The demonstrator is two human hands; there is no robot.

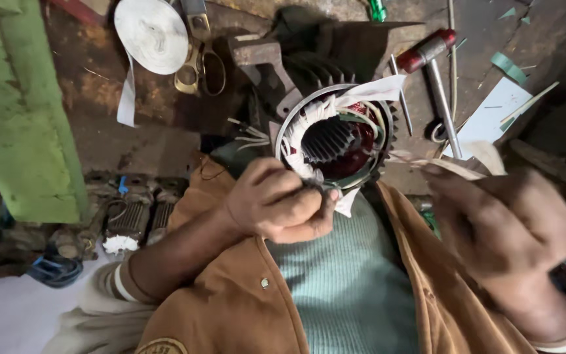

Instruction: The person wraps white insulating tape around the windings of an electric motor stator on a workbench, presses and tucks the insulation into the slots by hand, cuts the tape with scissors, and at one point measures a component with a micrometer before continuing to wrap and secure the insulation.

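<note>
Stator [335, 141] sits at twelve o'clock, heavy and rigid; I grip its rim. Left hand [276, 203] pinches the windings' tape; right hand [512, 226], blurred, seemingly pulls the soft strip [440, 164].

The left hand [276, 208] pinches the near edge of a round metal motor part [335, 134], wrapped in white tape with red wire inside. The right hand [509, 226] is blurry and holds a pale strip [440, 164] that runs toward the part. Behind lie a roll of white tape [152, 34], scissors [201, 56] and a red-handled tool [435, 65].
</note>
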